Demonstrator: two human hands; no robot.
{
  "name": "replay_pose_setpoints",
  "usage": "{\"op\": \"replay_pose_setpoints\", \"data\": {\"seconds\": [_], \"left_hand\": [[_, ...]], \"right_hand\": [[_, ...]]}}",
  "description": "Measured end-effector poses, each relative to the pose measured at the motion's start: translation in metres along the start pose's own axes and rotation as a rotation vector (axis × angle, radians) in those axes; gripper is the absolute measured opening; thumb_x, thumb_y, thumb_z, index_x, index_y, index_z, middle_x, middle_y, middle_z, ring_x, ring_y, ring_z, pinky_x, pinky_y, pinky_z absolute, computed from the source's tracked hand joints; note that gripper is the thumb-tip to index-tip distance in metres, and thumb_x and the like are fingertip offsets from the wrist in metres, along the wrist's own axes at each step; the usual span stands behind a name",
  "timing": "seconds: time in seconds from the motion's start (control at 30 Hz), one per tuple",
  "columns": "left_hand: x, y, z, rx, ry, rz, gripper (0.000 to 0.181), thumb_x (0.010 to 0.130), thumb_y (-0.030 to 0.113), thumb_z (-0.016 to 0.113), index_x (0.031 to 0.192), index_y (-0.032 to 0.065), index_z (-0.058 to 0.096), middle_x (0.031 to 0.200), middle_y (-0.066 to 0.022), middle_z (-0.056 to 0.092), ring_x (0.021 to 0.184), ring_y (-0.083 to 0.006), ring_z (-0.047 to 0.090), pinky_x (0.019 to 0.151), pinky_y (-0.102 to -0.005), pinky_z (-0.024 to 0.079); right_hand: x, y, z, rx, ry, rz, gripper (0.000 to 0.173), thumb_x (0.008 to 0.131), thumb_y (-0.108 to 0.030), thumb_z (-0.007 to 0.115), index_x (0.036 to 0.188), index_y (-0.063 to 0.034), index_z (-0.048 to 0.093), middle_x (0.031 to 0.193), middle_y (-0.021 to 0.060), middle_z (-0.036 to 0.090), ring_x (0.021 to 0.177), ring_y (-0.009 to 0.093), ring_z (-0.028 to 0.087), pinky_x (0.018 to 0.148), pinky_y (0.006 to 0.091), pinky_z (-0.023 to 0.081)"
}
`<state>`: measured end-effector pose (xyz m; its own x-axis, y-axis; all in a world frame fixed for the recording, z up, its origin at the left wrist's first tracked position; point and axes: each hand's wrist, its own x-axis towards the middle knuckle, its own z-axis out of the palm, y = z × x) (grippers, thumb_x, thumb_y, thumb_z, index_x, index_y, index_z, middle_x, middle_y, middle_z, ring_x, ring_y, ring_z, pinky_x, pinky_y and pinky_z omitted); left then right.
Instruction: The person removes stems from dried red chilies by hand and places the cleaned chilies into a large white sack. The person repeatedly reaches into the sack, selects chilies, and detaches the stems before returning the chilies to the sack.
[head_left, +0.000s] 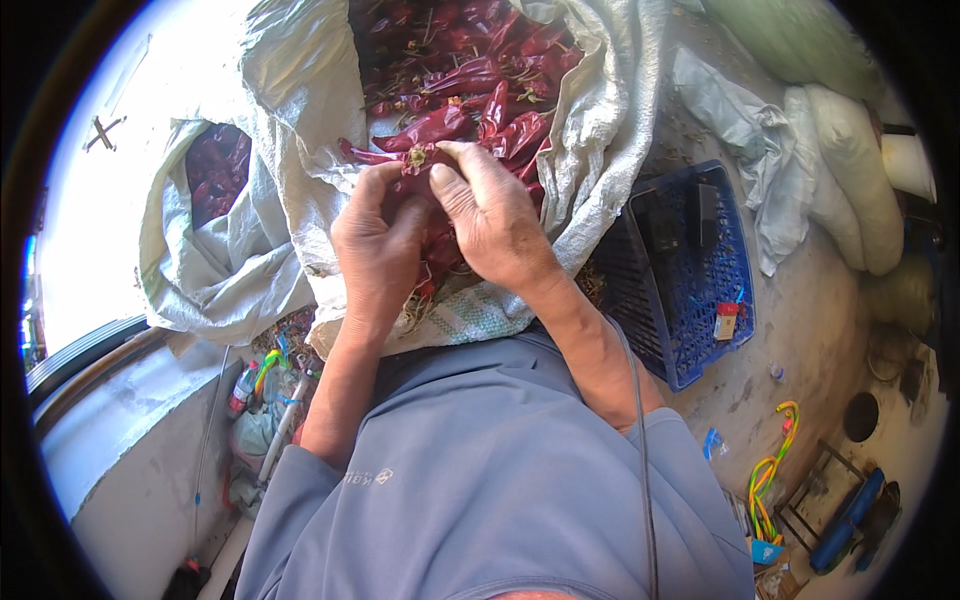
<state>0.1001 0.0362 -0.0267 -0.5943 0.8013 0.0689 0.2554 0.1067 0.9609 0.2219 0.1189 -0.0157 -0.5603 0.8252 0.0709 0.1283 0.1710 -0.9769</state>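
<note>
Dried red chili peppers (465, 79) fill a large open white woven sack (607, 127) right in front of me. Over the near part of its opening, my left hand (382, 240) and my right hand (491, 214) hold a dried red chili pepper (420, 159) between them, its stem end showing at the fingertips. The thumb and forefinger of my right hand pinch it from the right. My left fingers curl around its lower left side, and my left palm is partly hidden. More chili peppers lie beneath both hands.
A smaller sack (217, 277) of red chili peppers stands at the left. On the right are a blue plastic crate (675, 367) with a small red and white box (725, 321), and crumpled white sacks (780, 172). A plastic bottle (241, 390) lies at lower left. A cable hangs over my right arm.
</note>
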Motion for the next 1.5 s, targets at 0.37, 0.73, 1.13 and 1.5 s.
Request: {"op": "replay_pose_setpoints", "data": {"seconds": [0.37, 0.73, 1.13, 1.5], "left_hand": [[-0.012, 0.032, -0.028, -0.24, -0.217, -0.066, 0.044, 0.089, 0.003, 0.07, 0.132, -0.0025, 0.063, 0.12, -0.0135, 0.064, 0.097, -0.0149, 0.065, 0.083, -0.0274, 0.052], [-0.006, 0.041, -0.036, 0.349, -0.087, 0.526, 0.017, 0.079, 0.002, 0.079, 0.095, 0.0031, 0.073, 0.088, -0.0106, 0.07, 0.078, -0.0259, 0.069, 0.07, -0.0335, 0.055], [-0.029, 0.036, -0.048, -0.186, -0.215, 0.051, 0.002, 0.092, -0.001, 0.066, 0.093, 0.0004, 0.066, 0.09, -0.007, 0.067, 0.08, -0.0169, 0.066, 0.069, -0.0344, 0.053], [-0.07, 0.017, -0.086, -0.872, -0.108, -0.349, 0.017, 0.1, 0.015, 0.065, 0.102, 0.0014, 0.056, 0.093, -0.0062, 0.06, 0.081, -0.0125, 0.056, 0.075, -0.0264, 0.048]], "right_hand": [[-0.02, -0.003, 0.001, -0.223, 0.051, -0.172, 0.024, 0.095, -0.012, 0.067, 0.111, 0.0009, 0.055, 0.095, 0.0227, 0.066, 0.089, 0.044, 0.066, 0.076, 0.0494, 0.052], [-0.031, -0.032, -0.006, -0.423, -0.082, -0.234, 0.041, 0.084, -0.025, 0.081, 0.11, -0.0032, 0.057, 0.093, 0.0157, 0.066, 0.081, 0.035, 0.069, 0.069, 0.0426, 0.056], [-0.034, -0.019, 0.0, -0.627, -0.066, -0.613, 0.027, 0.09, -0.027, 0.07, 0.076, -0.0117, 0.052, 0.059, 0.0025, 0.052, 0.052, 0.02, 0.061, 0.049, 0.0347, 0.046], [-0.037, -0.024, 0.028, -0.348, -0.207, -0.848, 0.022, 0.087, -0.026, 0.069, 0.076, -0.0134, 0.054, 0.063, 0.0014, 0.054, 0.054, 0.022, 0.059, 0.055, 0.0388, 0.047]]}}
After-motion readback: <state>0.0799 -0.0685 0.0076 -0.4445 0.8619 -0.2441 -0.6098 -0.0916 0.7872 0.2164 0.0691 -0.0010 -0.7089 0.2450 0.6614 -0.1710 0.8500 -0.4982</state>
